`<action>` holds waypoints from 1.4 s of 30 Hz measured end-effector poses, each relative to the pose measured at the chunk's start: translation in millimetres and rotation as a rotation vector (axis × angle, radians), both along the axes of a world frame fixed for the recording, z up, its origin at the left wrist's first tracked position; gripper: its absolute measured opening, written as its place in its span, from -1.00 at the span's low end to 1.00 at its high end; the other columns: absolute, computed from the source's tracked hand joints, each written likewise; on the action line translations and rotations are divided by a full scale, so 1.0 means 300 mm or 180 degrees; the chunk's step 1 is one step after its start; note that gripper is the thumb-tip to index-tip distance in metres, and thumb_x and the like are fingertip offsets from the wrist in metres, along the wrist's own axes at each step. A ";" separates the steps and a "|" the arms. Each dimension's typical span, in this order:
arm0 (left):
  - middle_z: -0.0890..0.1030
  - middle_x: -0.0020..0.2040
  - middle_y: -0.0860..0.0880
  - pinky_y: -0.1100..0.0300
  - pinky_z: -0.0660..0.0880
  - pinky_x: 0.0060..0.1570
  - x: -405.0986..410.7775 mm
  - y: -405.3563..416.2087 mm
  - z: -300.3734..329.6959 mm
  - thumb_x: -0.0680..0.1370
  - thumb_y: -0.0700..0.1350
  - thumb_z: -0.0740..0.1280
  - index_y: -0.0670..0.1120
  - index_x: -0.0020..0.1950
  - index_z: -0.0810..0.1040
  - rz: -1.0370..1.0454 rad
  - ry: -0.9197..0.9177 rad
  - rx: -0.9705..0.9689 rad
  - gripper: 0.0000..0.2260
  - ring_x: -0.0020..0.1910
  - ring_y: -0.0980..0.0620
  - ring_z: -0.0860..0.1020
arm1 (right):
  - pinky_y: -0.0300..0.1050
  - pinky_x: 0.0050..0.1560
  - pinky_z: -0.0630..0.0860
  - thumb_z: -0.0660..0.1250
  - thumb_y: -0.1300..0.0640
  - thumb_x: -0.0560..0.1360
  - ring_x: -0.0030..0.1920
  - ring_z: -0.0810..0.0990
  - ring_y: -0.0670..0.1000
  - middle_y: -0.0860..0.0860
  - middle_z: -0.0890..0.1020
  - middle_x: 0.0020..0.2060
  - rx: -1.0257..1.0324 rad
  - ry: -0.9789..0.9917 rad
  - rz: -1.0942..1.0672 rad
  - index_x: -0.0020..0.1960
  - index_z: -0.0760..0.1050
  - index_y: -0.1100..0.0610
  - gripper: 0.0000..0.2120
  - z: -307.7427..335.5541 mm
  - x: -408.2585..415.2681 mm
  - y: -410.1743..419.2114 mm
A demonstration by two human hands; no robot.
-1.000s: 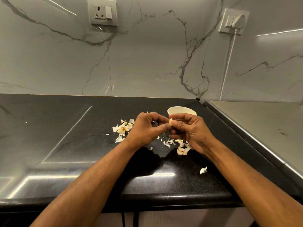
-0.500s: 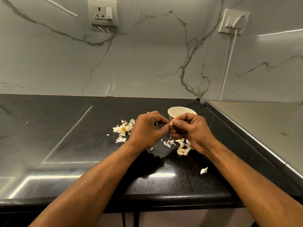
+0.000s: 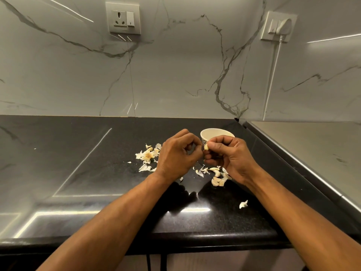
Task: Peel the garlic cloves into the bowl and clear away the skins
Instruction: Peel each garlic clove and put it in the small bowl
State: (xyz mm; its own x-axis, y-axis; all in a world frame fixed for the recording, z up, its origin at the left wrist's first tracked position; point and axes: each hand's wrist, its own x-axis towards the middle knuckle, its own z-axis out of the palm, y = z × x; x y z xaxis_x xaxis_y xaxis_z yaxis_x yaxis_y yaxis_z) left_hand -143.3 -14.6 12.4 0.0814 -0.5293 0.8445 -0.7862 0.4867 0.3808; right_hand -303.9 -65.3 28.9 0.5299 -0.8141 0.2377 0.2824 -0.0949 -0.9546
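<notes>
Your right hand (image 3: 232, 157) pinches a garlic clove (image 3: 205, 147) between thumb and forefinger, the other fingers curled beneath it. Your left hand (image 3: 178, 153) meets it from the other side, its fingers curled in and their tips brought up against the clove; whether they grip a bit of skin there is too small to tell. Both hands hang just above the black worktop (image 3: 78, 173).

Right behind your right hand's knuckles stands the pale bowl (image 3: 211, 133), its rim partly hidden by that hand. What lies inside cannot be seen.

Under your right hand, toward the wrist, lies a small heap of cloves and skins (image 3: 216, 177). Beyond the outer side of your left hand lies another scatter of papery skins (image 3: 147, 156) with what looks like the dried root end of the bulb in the middle. A single skin scrap (image 3: 243, 204) lies apart, beside your right forearm, nearer the worktop's front edge.
</notes>
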 end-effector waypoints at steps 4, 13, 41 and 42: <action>0.51 -0.27 0.15 0.32 0.40 -0.37 0.013 0.008 -0.002 0.46 0.00 0.34 -0.05 -0.16 0.65 -0.0148 0.0026 0.0223 -0.84 -0.35 0.20 0.47 | -0.13 -0.34 0.63 0.41 0.23 0.35 -0.35 0.64 0.06 0.17 0.66 -0.31 0.0034 -0.0059 -0.0085 -0.13 0.58 0.27 -0.86 -0.001 0.002 -0.002; 0.59 -0.24 0.14 0.48 0.35 -0.30 0.013 0.006 -0.004 0.48 -0.14 0.47 -0.09 -0.05 0.70 -0.0167 -0.0005 0.0390 -0.92 -0.34 0.28 0.49 | -0.13 -0.34 0.62 0.44 0.22 0.32 -0.34 0.67 0.06 0.15 0.68 -0.32 -0.0281 -0.0003 -0.0300 -0.15 0.57 0.27 -0.85 -0.014 0.012 -0.001; 0.63 -0.29 0.03 0.23 0.50 -0.31 0.018 0.017 0.007 0.53 -0.19 0.40 -0.17 -0.09 0.66 -0.0729 0.0785 0.0817 -0.93 -0.35 0.12 0.55 | 0.00 -0.23 0.66 0.42 0.23 0.37 -0.24 0.66 0.12 0.18 0.68 -0.23 -0.0381 -0.0033 -0.0107 -0.07 0.66 0.22 -0.85 -0.030 0.002 -0.019; 0.65 -0.25 0.00 0.16 0.56 -0.25 0.019 0.019 0.007 0.53 -0.16 0.41 -0.16 -0.07 0.66 -0.0810 0.0773 0.0848 -0.92 -0.29 0.04 0.59 | 0.00 -0.25 0.66 0.43 0.23 0.37 -0.24 0.66 0.11 0.17 0.68 -0.24 -0.0400 -0.0025 -0.0121 -0.05 0.65 0.23 -0.83 -0.029 0.003 -0.018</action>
